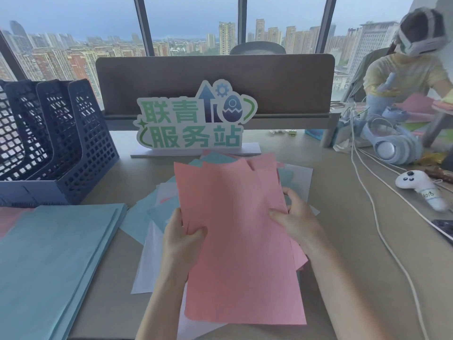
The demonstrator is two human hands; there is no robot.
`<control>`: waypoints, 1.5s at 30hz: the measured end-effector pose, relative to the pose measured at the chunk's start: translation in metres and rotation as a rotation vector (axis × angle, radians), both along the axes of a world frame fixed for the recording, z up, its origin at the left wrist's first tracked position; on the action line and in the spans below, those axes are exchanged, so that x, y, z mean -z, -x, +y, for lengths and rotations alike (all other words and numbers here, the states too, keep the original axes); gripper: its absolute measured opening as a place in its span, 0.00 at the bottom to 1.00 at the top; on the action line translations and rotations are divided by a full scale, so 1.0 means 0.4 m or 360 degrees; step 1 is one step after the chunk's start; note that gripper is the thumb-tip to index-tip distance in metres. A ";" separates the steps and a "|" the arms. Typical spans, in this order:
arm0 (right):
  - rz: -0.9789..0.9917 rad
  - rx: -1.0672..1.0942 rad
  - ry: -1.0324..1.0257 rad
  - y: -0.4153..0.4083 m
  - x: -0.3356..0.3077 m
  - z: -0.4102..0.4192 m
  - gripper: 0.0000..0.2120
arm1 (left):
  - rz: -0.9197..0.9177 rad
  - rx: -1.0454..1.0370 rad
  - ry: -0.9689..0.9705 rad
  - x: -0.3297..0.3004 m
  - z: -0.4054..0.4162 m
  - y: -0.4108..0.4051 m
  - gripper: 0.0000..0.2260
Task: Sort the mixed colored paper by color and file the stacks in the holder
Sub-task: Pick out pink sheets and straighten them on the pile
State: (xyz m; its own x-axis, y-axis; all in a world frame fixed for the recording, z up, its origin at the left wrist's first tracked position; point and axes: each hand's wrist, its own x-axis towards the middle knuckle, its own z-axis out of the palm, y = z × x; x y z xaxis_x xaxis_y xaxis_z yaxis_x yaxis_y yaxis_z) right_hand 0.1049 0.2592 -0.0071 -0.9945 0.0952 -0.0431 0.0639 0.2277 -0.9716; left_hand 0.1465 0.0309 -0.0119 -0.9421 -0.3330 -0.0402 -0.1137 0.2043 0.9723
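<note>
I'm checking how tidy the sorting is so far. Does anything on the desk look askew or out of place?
Yes. A pink sheet pokes out from under the blue stack at left. The pink sheets held by both hands are fanned unevenly, top corners staggered.

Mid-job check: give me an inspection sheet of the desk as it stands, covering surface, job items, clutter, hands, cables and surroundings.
Surface: light desk, mostly covered by paper at centre and left.
Job's things: pink sheets held up in both hands; blue stack squared at left with pink showing beneath its far corner; unsorted blue, pink and white sheets spread under the hands; dark file holder at far left, no paper seen in it.
Clutter: sign, headphones, white controller.
Grippers: left hand and right hand pinch the pink sheets' edges.
Cables: white cables trail across the right side.
Surroundings: windows, desk divider, another person at right.
</note>
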 end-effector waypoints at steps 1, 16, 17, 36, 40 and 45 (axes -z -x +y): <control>0.0034 -0.0007 0.0040 0.002 -0.007 -0.001 0.18 | -0.0003 0.0015 -0.0062 -0.012 -0.005 0.002 0.14; 0.0811 -0.0006 0.0335 -0.003 -0.229 -0.036 0.14 | 0.0926 0.0103 -0.0486 -0.210 -0.037 0.026 0.20; 0.0819 -0.0018 0.0340 -0.003 -0.231 -0.040 0.15 | 0.0956 0.0121 -0.0509 -0.209 -0.037 0.024 0.19; 0.0694 -0.0109 0.0328 0.017 -0.126 -0.080 0.13 | 0.0672 0.0297 -0.0327 -0.116 -0.059 0.044 0.10; 0.0701 -0.0124 0.0345 0.021 -0.122 -0.085 0.14 | 0.0589 0.0279 -0.0334 -0.123 -0.061 0.054 0.07; 0.0656 -0.0126 0.0266 0.028 -0.094 -0.092 0.15 | 0.0441 0.0320 -0.0415 -0.099 -0.064 0.059 0.08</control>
State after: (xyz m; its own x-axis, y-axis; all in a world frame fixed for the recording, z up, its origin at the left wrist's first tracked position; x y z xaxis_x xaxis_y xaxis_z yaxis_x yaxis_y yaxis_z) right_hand 0.0938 0.2224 0.0304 -0.9359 0.0437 0.3496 -0.3472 0.0542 -0.9362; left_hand 0.1229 0.0052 0.0277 -0.9743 -0.1540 0.1647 0.1757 -0.0608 0.9826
